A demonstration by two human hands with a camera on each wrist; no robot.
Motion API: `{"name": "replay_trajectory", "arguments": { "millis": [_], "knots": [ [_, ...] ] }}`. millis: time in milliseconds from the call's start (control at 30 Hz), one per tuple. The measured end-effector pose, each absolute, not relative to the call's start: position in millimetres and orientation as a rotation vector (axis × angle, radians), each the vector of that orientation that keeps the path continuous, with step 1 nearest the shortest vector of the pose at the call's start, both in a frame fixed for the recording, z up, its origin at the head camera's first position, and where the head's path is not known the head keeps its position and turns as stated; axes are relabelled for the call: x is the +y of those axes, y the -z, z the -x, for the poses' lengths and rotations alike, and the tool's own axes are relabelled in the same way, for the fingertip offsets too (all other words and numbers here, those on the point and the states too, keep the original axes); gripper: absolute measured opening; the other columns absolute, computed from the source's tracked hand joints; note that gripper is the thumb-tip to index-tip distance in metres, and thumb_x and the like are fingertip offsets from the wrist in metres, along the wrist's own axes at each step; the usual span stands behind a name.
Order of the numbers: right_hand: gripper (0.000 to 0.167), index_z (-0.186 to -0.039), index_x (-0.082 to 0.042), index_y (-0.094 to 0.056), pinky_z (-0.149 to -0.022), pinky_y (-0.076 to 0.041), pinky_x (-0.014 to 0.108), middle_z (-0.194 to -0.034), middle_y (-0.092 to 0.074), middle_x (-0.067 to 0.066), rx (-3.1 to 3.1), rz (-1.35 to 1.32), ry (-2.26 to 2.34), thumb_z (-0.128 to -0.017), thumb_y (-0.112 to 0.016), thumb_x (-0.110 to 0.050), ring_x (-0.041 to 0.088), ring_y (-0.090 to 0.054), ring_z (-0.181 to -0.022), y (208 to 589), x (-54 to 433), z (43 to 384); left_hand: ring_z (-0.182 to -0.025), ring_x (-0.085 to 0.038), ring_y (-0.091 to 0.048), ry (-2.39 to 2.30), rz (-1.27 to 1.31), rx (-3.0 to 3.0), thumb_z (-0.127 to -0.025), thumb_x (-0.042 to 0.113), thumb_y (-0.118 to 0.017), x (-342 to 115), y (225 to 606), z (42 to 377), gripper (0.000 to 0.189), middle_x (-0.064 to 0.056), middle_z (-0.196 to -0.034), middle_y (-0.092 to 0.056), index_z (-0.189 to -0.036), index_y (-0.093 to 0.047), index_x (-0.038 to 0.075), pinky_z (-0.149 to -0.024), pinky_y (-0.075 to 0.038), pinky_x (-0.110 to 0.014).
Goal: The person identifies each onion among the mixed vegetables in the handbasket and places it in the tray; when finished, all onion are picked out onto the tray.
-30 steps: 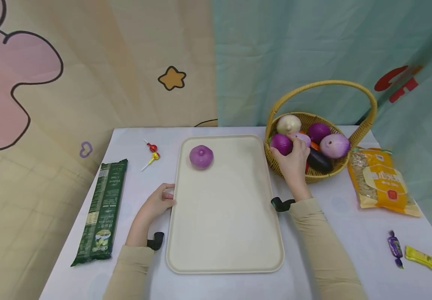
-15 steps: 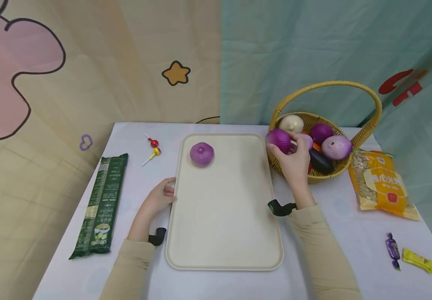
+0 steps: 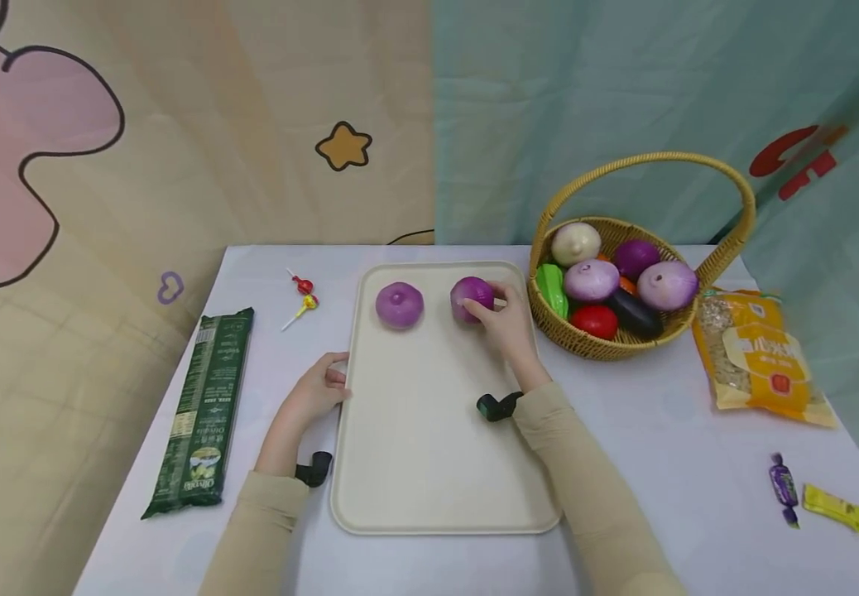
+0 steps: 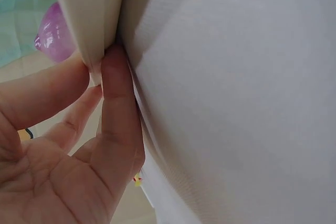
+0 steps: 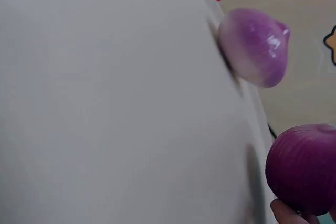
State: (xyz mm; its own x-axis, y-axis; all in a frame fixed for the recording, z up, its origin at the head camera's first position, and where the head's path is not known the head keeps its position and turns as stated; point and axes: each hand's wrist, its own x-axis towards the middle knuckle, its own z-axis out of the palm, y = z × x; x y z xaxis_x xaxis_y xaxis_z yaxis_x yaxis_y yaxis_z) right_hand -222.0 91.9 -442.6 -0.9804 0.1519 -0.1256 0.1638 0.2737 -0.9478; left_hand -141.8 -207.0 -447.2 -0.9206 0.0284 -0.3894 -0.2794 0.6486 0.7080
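A dark purple onion (image 3: 472,298) is in my right hand (image 3: 513,335), over the far right part of the cream tray (image 3: 429,447). In the right wrist view, this onion (image 5: 302,169) shows a shadow on the tray beside it, and only fingertips of the hand are visible. A lighter purple onion (image 3: 400,306) sits on the tray's far left. My left hand (image 3: 315,389) pinches the tray's left edge. In the left wrist view, thumb and finger lie on either side of the tray rim (image 4: 86,14).
The wicker basket (image 3: 582,341) at the back right holds onions, an eggplant (image 3: 634,313), a tomato (image 3: 595,321) and a green pepper (image 3: 552,288). An orange bag (image 3: 765,356), wrapped candies (image 3: 783,490), lollipops (image 3: 306,303) and a green package (image 3: 202,414) lie around.
My right hand has lifted the dark purple onion out of the basket and carried it left over the tray. A green pepper and tomato now show in the basket. The left hand stays put.
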Motion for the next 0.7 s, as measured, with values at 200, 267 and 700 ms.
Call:
{"name": "replay_trajectory", "arguments": {
  "millis": [200,267,700],
  "knots": [
    [0.063,-0.138,-0.001,-0.044,-0.105,-0.044,0.043,-0.136,-0.05,0.02,2.504,-0.391,1.855,-0.09,-0.071,-0.033,0.032,-0.05,-0.125,464,86,230,-0.094,-0.029,-0.059,-1.18,0.208,2.505,-0.087,-0.003,-0.062,-207,450,139,0.061,-0.021,-0.107,-0.061,-0.145,-0.042,0.002,-0.078,-0.048,-0.036],
    [0.063,-0.14,-0.001,-0.041,-0.103,-0.047,0.042,-0.138,-0.05,0.021,2.467,-0.379,1.896,-0.092,-0.068,-0.032,0.032,-0.051,-0.126,467,85,231,-0.095,-0.029,-0.059,-1.185,0.217,2.51,-0.087,-0.003,-0.062,-206,451,138,0.061,-0.021,-0.108,-0.061,-0.145,-0.042,0.003,-0.079,-0.048,-0.035],
    [0.065,-0.147,-0.002,-0.035,-0.11,-0.04,0.044,-0.148,-0.043,0.019,2.596,-0.25,1.679,-0.096,-0.061,-0.032,0.034,-0.044,-0.136,450,97,223,-0.098,-0.03,-0.059,-1.172,0.223,2.52,-0.089,-0.003,-0.061,-202,447,139,0.061,-0.023,-0.112,-0.06,-0.146,-0.042,0.004,-0.08,-0.049,-0.037]
  ]
}}
